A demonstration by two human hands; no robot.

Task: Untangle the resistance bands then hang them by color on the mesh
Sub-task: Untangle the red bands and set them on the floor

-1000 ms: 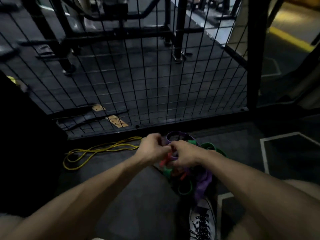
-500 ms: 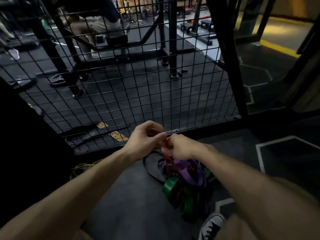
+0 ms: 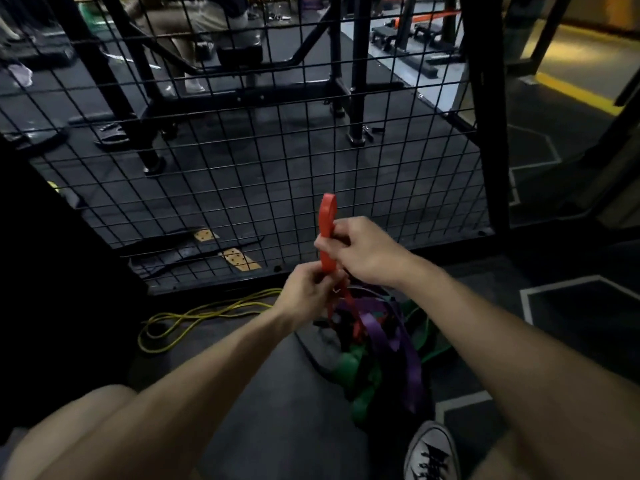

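At 9 o'clock of the frame's centre a thin yellow band lies looped on the dark floor, just in front of the mesh's bottom rail. The black wire mesh stands upright across the upper half of the view, from 10 to 1 o'clock, with gym frames and a bench behind it.

Near the centre the left hand is curled closed, its fingertips pinching the red band low down. The right hand, at 1 o'clock of the left one and touching the same band, is closed around it higher up. Above the right hand, 1 flat loop of the red band sticks up in front of the mesh without touching it as far as can be told.

Below the hands, at 5 o'clock, the red band runs down into a tangled pile on the floor: purple bands draped over green bands, with a black band curving along the pile's left edge. At 5 o'clock of the pile a white laced sneaker points towards it.

No container shows, and no writing or label can be read.
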